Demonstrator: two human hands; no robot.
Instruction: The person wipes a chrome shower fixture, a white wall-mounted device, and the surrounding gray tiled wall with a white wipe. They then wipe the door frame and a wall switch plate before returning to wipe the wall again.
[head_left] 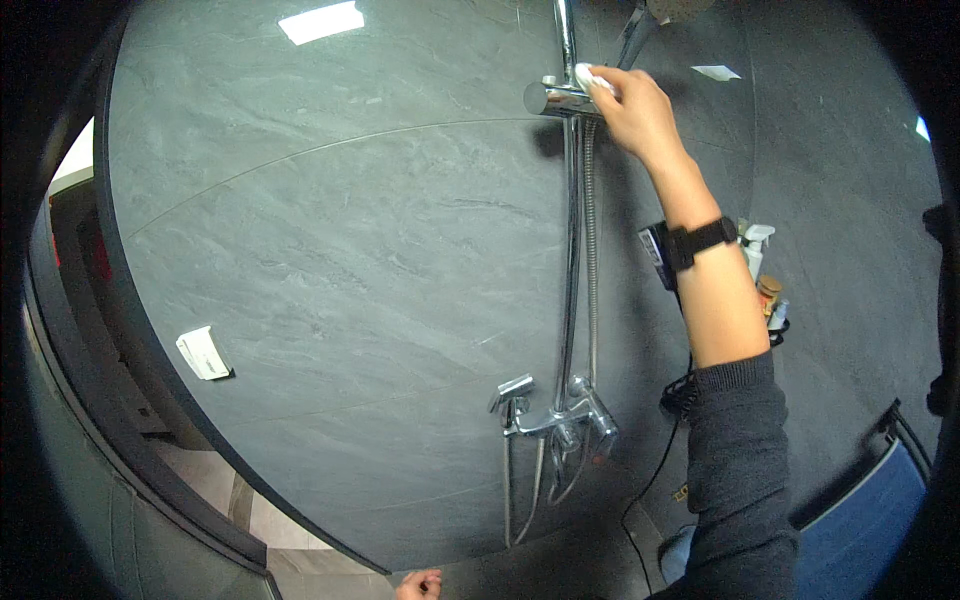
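One white cloth, pinched by fingers of the right hand, at the chrome bracket on the shower rail. Step: apparently wiping; next move likely calls for following the bracket's curve. One left hand, low, curled; grip cannot be told.

Right hand pinches a small white wad at the chrome bracket on the shower rail. Left hand sits at lower edge, partly cropped. Mixer tap below, grey wall behind.
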